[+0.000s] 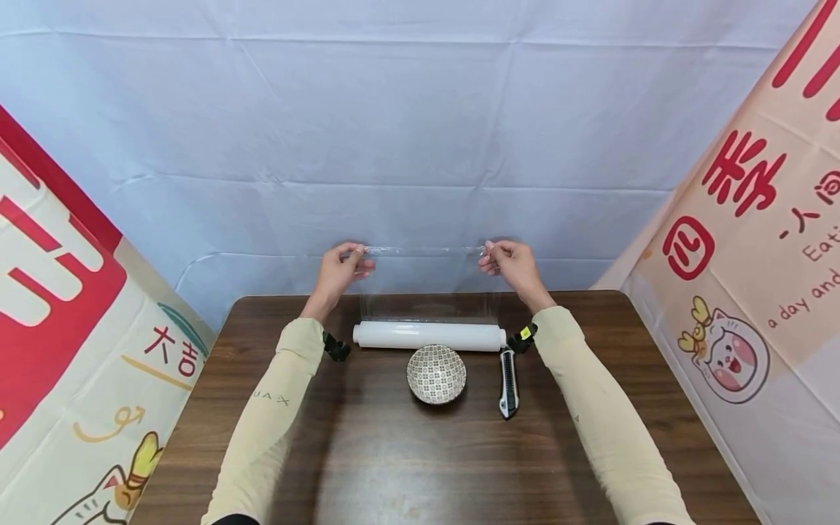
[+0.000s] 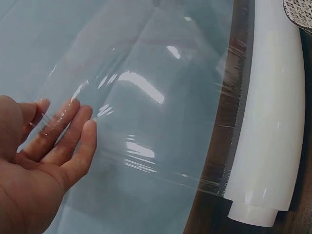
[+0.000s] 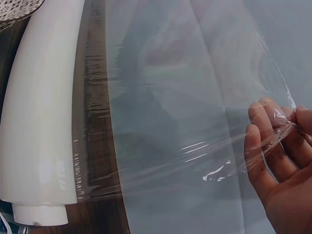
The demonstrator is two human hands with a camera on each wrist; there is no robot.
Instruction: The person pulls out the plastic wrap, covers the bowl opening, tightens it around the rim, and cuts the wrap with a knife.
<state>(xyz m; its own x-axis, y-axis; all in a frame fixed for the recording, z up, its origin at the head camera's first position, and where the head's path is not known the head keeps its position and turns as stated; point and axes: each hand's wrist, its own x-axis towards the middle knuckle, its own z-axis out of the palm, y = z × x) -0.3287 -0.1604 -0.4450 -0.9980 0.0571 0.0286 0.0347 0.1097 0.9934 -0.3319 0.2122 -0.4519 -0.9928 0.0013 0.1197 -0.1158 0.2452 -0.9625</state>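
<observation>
A sheet of clear plastic wrap (image 1: 429, 284) stretches up from a white roll (image 1: 429, 336) lying across the table. My left hand (image 1: 340, 271) pinches the sheet's upper left corner between thumb and index finger. At the opposite corner, my right hand (image 1: 512, 264) pinches the film the same way. In the right wrist view the film (image 3: 195, 161) is bunched and creased toward the right fingertips. The left wrist view shows the film (image 2: 141, 87) spread taut and shiny, with the other left fingers behind it. Both hands are raised beyond the roll, near the table's far edge.
A patterned bowl (image 1: 436, 374) stands just in front of the roll. To its right lies a utility knife (image 1: 508, 383), its end close to the roll. The brown wooden table (image 1: 394, 467) ends at a pale cloth backdrop (image 1: 420, 146); printed cloths hang on both sides.
</observation>
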